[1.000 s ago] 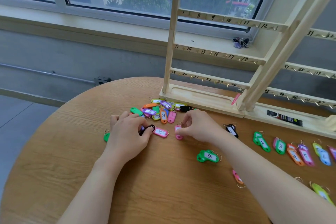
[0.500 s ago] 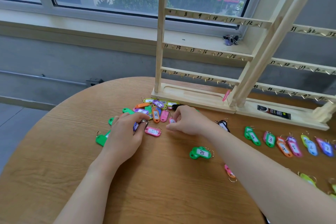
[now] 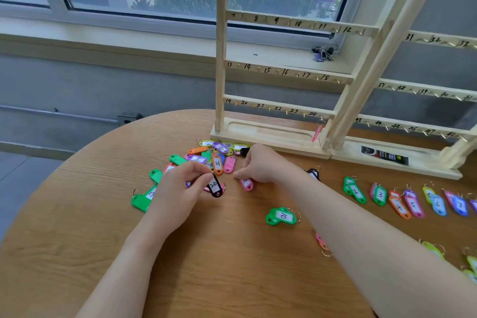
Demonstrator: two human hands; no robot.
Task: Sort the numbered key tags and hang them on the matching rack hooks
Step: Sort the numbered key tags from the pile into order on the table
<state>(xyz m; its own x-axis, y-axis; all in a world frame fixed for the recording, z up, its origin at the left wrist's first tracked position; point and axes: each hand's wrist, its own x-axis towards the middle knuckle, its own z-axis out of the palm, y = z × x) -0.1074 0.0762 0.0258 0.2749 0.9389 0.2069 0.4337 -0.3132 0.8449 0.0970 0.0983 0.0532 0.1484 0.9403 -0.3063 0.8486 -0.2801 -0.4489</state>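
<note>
Since half a second ago the left hand (image 3: 180, 188) has lifted a black tag marked 20 (image 3: 215, 186) clear of the pile; before, its fingers lay curled over the tags and the black one was hidden under them. Now thumb and forefinger pinch the tag at its ring end, and it hangs tilted just above the round wooden table (image 3: 77, 253). A pink tag lies beneath it, mostly covered. The right hand (image 3: 260, 162) stays low at the near edge of the pile, fingers curled, its fingertips on or pinching a pink tag (image 3: 247, 183) that lies on the table; the number on that tag is too smeared to read, and whether the fingers truly grip it cannot be told.

The pile of tags (image 3: 214, 155) sits between the hands and the base of the wooden rack (image 3: 273, 134); the left hand covers several of its tags, and most labels there are illegible, though an orange one reads 21. A green tag marked 10 (image 3: 282, 215) lies apart, nearer the person. To the right a row of sorted tags (image 3: 402, 200), reading 2 to 7, runs off the frame edge, and the right forearm hides part of a black tag (image 3: 312, 173) and of an orange-pink one below it. The rack's hooks carry handwritten numbers; its top row is cut off.
</note>
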